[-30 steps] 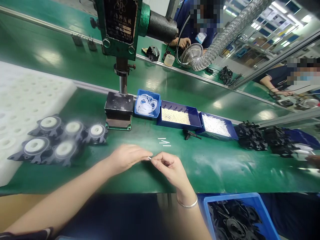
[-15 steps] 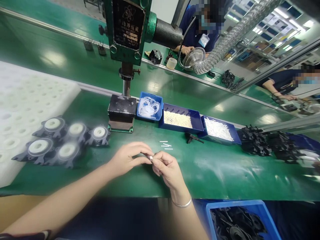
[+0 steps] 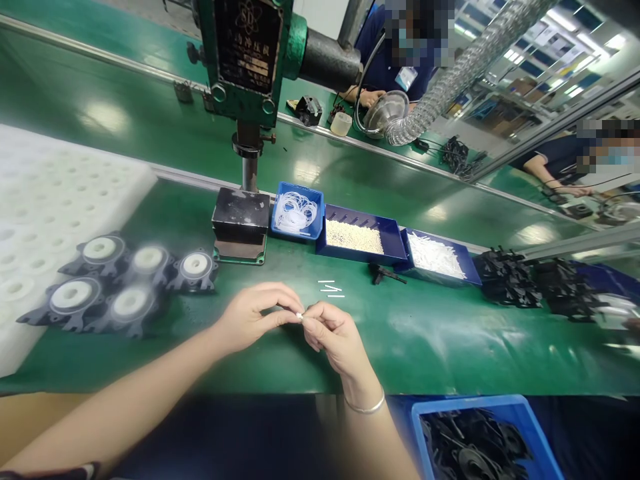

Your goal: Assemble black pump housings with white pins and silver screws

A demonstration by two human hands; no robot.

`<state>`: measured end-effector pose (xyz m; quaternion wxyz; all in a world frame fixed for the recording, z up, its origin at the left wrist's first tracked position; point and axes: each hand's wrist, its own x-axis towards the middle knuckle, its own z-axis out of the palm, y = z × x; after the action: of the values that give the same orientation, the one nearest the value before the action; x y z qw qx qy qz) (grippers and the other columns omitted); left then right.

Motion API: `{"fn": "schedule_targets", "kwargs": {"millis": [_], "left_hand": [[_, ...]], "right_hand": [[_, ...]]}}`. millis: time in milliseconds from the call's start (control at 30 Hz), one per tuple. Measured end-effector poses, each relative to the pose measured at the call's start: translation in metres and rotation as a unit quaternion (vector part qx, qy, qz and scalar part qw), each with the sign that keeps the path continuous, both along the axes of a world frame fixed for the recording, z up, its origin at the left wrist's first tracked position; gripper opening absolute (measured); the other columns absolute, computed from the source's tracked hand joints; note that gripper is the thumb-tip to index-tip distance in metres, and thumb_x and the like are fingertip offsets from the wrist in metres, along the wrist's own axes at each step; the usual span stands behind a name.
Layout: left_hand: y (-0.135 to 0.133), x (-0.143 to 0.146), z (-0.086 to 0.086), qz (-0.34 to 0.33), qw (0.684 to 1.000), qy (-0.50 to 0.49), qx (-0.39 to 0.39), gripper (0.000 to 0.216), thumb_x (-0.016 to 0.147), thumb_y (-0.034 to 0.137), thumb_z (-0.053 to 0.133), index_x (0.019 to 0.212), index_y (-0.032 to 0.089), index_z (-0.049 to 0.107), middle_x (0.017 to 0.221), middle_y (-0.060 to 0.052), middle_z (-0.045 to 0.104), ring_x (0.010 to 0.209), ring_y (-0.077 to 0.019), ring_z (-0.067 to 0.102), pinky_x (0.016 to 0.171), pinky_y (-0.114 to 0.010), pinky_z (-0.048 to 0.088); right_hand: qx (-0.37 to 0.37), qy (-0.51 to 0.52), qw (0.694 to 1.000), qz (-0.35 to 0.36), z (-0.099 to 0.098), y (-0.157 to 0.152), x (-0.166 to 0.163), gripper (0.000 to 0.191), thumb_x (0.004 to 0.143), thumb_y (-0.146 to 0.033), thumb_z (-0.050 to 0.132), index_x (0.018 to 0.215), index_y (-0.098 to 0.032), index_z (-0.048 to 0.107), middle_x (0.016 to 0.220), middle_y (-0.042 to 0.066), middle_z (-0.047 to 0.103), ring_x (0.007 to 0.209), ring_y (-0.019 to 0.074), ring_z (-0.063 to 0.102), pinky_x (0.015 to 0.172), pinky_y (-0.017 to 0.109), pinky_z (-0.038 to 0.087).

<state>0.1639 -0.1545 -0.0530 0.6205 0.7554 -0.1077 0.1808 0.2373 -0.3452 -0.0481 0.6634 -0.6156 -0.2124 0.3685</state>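
Note:
My left hand [image 3: 253,313] and my right hand [image 3: 330,333] meet fingertip to fingertip over the green table [image 3: 425,333], both pinched on a tiny white part [image 3: 299,316]. Just beyond them lie a few loose white pins [image 3: 331,288]. Behind those stand three blue trays: one with white rings [image 3: 296,212], one with small white beads [image 3: 354,237], one with white pins [image 3: 434,256]. A wristband shows on my right wrist.
A green press [image 3: 245,60] with a black base block [image 3: 240,217] stands behind the hands. Black housings with white centres [image 3: 130,277] lie at left beside a white foam tray [image 3: 45,193]. Black parts [image 3: 535,283] pile at right; a blue bin [image 3: 480,440] sits near. People work across the belt.
My hands have stayed together on the small white part, with the fingertips closing in tighter. The view has shifted a little.

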Motion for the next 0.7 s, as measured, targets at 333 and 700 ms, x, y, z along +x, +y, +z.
{"fn": "schedule_targets", "kwargs": {"millis": [333,700], "left_hand": [[-0.003,0.001,-0.004,-0.026,0.998,0.054,-0.005,0.012,0.089,0.024,0.069,0.1,0.021,0.071,0.097,-0.003,0.069,0.089,-0.0142,0.066,0.085,-0.026,0.052],[-0.006,-0.002,-0.009,-0.034,0.983,0.157,-0.088,0.037,0.088,0.031,0.068,0.123,0.023,0.058,0.108,-0.005,0.065,0.097,-0.0193,0.067,0.089,-0.036,0.056]], "right_hand": [[0.001,-0.003,1.0,0.001,-0.004,-0.003,0.001,0.018,0.088,-0.035,0.07,0.084,-0.017,0.066,0.055,-0.007,0.044,0.048,0.0068,0.038,0.044,0.021,0.03],[-0.142,-0.281,0.887,-0.337,0.0,-0.084,0.122,0.028,0.086,-0.044,0.065,0.093,-0.017,0.068,0.119,0.011,0.063,0.084,0.0183,0.067,0.063,0.029,0.053]]}}
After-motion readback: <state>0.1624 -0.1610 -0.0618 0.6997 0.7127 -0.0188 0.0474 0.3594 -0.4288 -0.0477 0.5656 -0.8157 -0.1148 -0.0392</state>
